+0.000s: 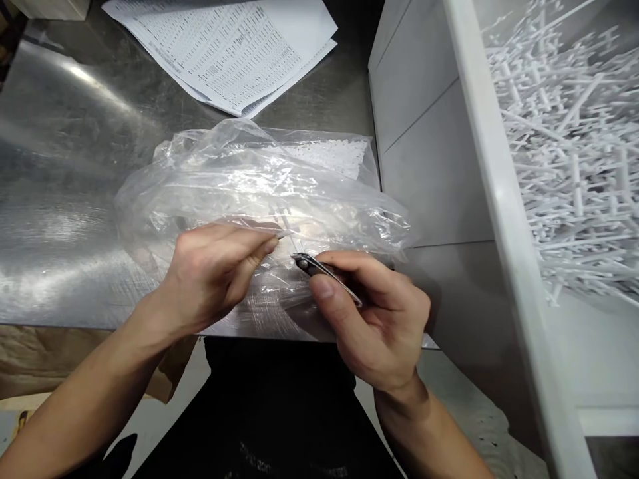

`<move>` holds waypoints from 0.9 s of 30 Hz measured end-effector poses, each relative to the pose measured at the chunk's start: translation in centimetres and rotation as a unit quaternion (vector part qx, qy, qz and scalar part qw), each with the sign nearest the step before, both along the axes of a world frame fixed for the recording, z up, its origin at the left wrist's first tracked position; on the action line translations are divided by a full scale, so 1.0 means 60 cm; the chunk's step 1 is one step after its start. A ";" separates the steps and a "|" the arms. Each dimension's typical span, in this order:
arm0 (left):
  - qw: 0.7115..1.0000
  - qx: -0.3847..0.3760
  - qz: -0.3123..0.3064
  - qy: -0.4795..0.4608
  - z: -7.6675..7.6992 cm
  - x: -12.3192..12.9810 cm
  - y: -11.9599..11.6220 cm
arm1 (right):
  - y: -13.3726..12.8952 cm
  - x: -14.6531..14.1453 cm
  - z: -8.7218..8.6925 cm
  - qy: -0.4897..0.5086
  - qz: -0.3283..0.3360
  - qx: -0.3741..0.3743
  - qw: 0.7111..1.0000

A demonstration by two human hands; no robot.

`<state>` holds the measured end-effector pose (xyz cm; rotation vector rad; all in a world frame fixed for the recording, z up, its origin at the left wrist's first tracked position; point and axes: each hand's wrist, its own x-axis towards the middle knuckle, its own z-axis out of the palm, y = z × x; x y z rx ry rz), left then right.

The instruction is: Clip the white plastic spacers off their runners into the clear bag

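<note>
My right hand (pixel 377 309) is closed around a small metal clipper (pixel 312 266), its jaws pointing left toward my left fingertips. With thumb and forefinger pinched together, my left hand (pixel 219 269) holds a small thin piece (pixel 282 235), too small to make out well. Both hands are over the near side of a clear plastic bag (pixel 200 179), which lies crumpled on the metal table (pixel 44 199). Small white pieces (pixel 344 156) show through the plastic at the bag's back right.
Printed sheets (pixel 234 53) lie at the back of the table. On the right stands a tall white bin wall (pixel 499 179), with many thin white plastic pieces (pixel 574 159) behind it. Brown paper (pixel 44 359) shows below the table's left front edge.
</note>
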<state>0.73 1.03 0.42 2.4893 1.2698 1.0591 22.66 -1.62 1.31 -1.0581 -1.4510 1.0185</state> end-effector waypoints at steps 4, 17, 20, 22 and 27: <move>1.000 -0.001 -0.001 0.009 0.001 -0.002 -0.003 | 0.001 -0.003 -0.003 -0.002 0.008 0.005 1.000; 0.999 0.003 0.024 0.046 -0.002 0.013 -0.002 | 0.004 -0.006 -0.003 0.002 -0.053 -0.022 0.998; 1.000 -0.005 0.015 0.013 -0.003 0.010 0.000 | 0.007 -0.007 0.003 0.030 -0.071 -0.053 0.996; 1.000 -0.007 -0.003 -0.020 -0.003 0.005 0.003 | 0.009 -0.008 0.003 0.047 -0.081 -0.067 0.993; 0.994 -0.022 -0.037 -0.096 0.022 0.001 -0.025 | -0.002 0.006 -0.024 0.045 -0.115 -0.047 0.991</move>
